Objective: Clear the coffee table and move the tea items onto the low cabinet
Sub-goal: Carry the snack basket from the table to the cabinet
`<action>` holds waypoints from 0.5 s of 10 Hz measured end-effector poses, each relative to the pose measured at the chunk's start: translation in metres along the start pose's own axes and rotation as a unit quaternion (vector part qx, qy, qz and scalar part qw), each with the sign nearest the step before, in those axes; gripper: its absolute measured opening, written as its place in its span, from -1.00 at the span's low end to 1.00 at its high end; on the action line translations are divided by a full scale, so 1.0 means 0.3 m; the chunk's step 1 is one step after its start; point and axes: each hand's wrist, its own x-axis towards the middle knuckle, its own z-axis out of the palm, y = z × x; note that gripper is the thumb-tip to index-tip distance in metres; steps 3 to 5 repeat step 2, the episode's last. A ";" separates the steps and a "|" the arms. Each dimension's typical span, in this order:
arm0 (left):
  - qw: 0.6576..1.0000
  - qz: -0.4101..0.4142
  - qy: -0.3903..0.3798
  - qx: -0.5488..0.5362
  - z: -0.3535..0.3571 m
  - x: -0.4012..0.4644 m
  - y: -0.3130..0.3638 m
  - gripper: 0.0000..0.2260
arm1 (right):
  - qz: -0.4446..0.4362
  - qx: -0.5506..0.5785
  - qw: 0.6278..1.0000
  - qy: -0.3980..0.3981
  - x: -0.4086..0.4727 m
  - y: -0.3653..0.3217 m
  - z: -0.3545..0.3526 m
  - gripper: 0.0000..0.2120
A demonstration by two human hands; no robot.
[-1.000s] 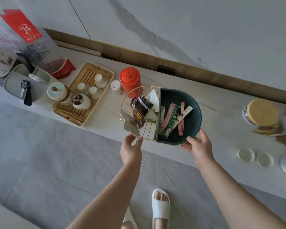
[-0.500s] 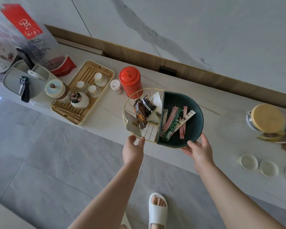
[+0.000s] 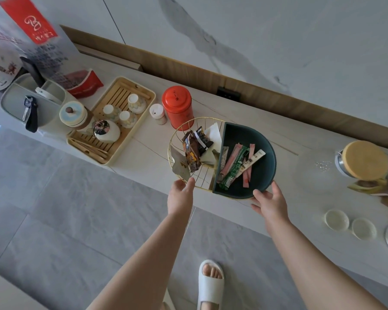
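Snack basket (image 3: 222, 157): round, half gold wire, half dark green tray, on the tabletop (image 3: 152, 162) near its front edge, just right of the red tin (image 3: 177, 107).
Left hand (image 3: 179, 198): fingertips pinching the wire rim.
Right hand (image 3: 270, 201): fingers curled on the green rim.
Tea tray (image 3: 112, 121): left, holding cups.

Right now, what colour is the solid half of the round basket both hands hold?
Dark green half, beside the gold wire half; head view.
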 end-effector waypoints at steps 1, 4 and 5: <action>0.999 -0.030 -0.026 -0.006 -0.011 0.005 0.026 -0.51 | -0.029 -0.168 0.985 0.018 -0.017 -0.029 -0.008 -0.39; 0.997 -0.040 -0.055 0.042 -0.019 -0.019 0.052 -0.49 | -0.062 -0.298 0.952 0.024 -0.070 -0.060 -0.009 -0.45; 0.997 -0.040 -0.055 0.042 -0.019 -0.019 0.052 -0.49 | -0.062 -0.298 0.952 0.024 -0.070 -0.060 -0.009 -0.45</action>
